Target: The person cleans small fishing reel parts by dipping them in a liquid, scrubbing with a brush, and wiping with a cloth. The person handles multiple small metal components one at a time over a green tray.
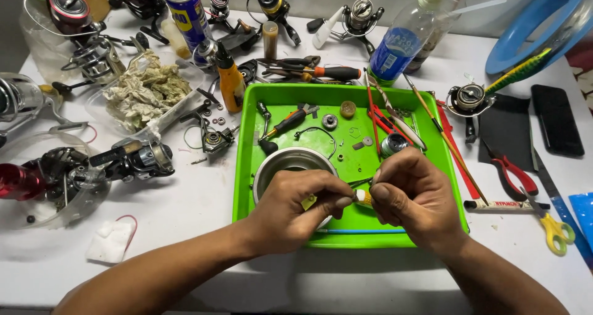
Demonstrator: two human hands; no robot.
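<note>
Head view: a small yellow part [364, 197], probably light and slippery, is pinched at its ends between left hand [296, 207] and right hand [411, 197] above the green tray [247, 167].

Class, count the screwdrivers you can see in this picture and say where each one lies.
2. One screwdriver with an orange-and-black handle lies on the table just behind the green tray; a smaller one lies inside the tray's back left. Clutter may hide others.

A hobby repair bench for fishing tackle is indicated: a white table [204, 210] is crowded with dismantled spinning reels [133, 160], a green parts tray [426, 167], a screwdriver [330, 73], pliers [509, 170], and a lubricant spray can [185, 9].
</note>
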